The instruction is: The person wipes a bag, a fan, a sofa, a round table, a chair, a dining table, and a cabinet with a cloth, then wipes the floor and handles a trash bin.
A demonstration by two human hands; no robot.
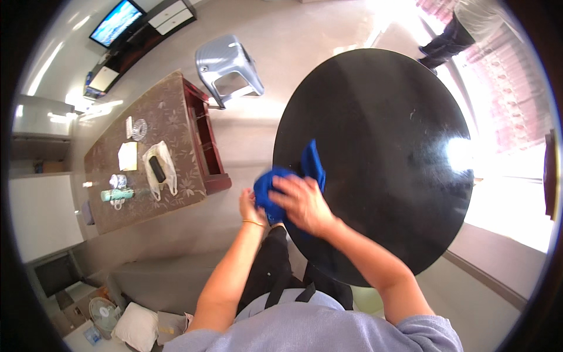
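Note:
A blue cloth is bunched at the left edge of a round black table, and one pointed end of it stands out over the tabletop. My right hand lies on the bunched cloth, its fingers spread and somewhat blurred. From below and to the left, my left hand holds the cloth just off the table's edge, a thin bracelet on its wrist. The cloth hides part of the left fingers and the table's rim there.
A low table with a patterned cover stands to the left, bearing a plastic bag, a glass ashtray and a turquoise bottle. A grey plastic stool is beyond. Another person stands at the upper right near pink curtains.

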